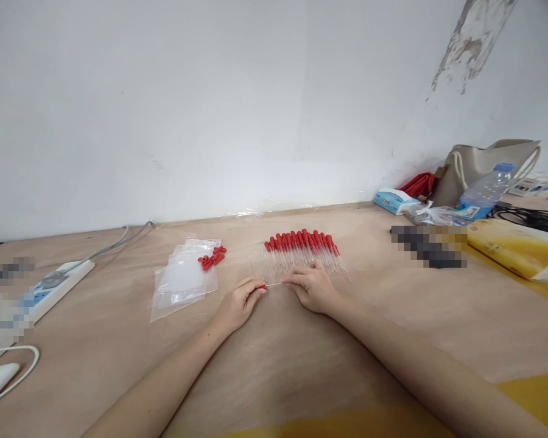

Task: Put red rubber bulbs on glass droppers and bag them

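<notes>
Short of table's (274, 359) back edge, left hand (243, 302) pinches cap (263, 286), right hand (313, 289) pinches tube (275, 284). Step: likely capping; next probably needs straight push.

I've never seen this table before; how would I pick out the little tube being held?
Below the white wall, look to the middle of the brown table, where a left hand and a right hand nearly meet. The thin tube bridges their gap. Unlike the red-topped tubes lined up just beyond, red ends toward the wall, it lies crosswise, its red end at the left hand.
</notes>
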{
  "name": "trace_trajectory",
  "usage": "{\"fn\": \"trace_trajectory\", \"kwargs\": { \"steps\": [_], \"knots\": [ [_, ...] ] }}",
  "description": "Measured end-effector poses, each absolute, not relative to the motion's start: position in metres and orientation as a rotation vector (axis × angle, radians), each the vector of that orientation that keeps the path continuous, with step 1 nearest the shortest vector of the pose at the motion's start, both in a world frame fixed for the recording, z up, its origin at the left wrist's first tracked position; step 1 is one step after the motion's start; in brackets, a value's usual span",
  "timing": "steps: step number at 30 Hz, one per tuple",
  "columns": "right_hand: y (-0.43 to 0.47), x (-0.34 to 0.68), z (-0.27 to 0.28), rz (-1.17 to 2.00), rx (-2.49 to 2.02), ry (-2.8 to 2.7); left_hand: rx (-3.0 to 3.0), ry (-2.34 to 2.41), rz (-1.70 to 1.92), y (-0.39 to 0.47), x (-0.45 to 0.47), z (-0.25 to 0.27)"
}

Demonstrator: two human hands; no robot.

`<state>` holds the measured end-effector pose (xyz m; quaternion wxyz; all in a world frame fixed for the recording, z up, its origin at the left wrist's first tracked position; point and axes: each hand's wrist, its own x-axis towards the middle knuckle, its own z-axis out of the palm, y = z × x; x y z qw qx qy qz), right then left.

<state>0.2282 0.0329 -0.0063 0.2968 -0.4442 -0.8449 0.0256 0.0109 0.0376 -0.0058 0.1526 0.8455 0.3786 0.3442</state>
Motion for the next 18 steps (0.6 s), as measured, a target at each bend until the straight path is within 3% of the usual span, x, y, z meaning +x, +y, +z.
{"fn": "trace_trajectory", "kwargs": {
  "steps": [7,18],
  "knots": [
    [0.035,0.229,-0.012,-0.079,-1.114,-2.268,2.480,1.062,0.872,0.035,0.011,-0.005],
    [0.033,0.215,-0.013,0.044,-1.090,-2.291,2.592,1.041,0.848,0.035,0.010,-0.008]
  ]
}}
